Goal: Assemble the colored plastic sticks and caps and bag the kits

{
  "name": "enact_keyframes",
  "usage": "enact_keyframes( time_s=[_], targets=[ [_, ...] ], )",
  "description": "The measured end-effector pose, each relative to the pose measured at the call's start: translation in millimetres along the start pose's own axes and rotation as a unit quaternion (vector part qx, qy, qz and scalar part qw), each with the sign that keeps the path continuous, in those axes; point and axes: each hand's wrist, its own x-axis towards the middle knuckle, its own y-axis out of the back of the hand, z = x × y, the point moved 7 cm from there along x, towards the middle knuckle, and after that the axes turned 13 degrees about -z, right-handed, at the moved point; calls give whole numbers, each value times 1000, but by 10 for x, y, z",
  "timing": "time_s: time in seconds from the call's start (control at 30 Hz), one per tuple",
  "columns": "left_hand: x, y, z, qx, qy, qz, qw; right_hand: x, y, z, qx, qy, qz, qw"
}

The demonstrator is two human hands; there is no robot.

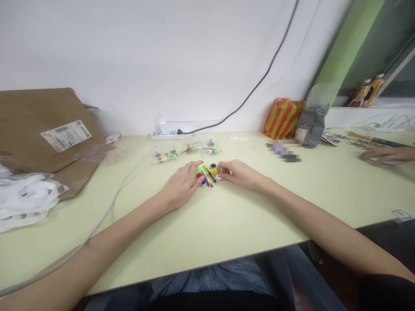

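Note:
My left hand (pixel 184 185) rests on the table with its thumb and fingers closed around the edge of a small heap of coloured plastic pieces (pixel 207 173). Green, red, blue, yellow and white parts show in the heap, with a thin black piece (pixel 212 175) along its right side. From the right, my right hand (pixel 239 173) pinches a small white round piece (pixel 218 176) at the table surface. Just above it lie a black round piece (pixel 213 166) and a yellow round piece (pixel 213 171). My fingers partly hide the heap's left side.
Behind the heap lie several clear bags of coloured parts (pixel 166 155). A power strip (pixel 167 134) sits by the wall. Brown packaging (pixel 42 129) and white strips (pixel 26 198) are at left; a striped bag (pixel 281 119) and another person's hand (pixel 385 154) at right.

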Motion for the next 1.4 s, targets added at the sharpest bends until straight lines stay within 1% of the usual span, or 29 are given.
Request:
enact_keyframes(
  time_s=[0.23,0.4,0.47,0.53,0.6,0.67,0.77,1.07,1.3,1.4],
  targets=[
    [9,-39,-21,-3,-1,-17,1000,13,3,-1,34,17,4,999],
    [11,-43,-17,-1,-3,-23,1000,20,-6,25,14,13,-2,1000],
    [10,-51,-13,0,-5,-28,1000,21,11,53,-11,6,14,1000],
    [9,-60,-14,0,-3,-32,999,17,43,96,-34,-5,44,998],
    [6,-67,-18,0,1,-35,999,10,70,146,-46,-16,73,996],
    [5,-74,-23,0,5,-37,999,9,71,191,-49,-22,86,995],
    [6,-90,-36,-1,10,-44,999,23,24,209,-43,-13,76,996],
    [12,-156,-81,1,26,-78,997,50,-95,130,-21,-1,32,999],
    [-5,-175,-111,11,25,-85,996,55,-88,119,-3,4,44,999],
    [-7,-177,-134,7,23,-84,996,49,-72,145,35,4,50,998]
  ],
)
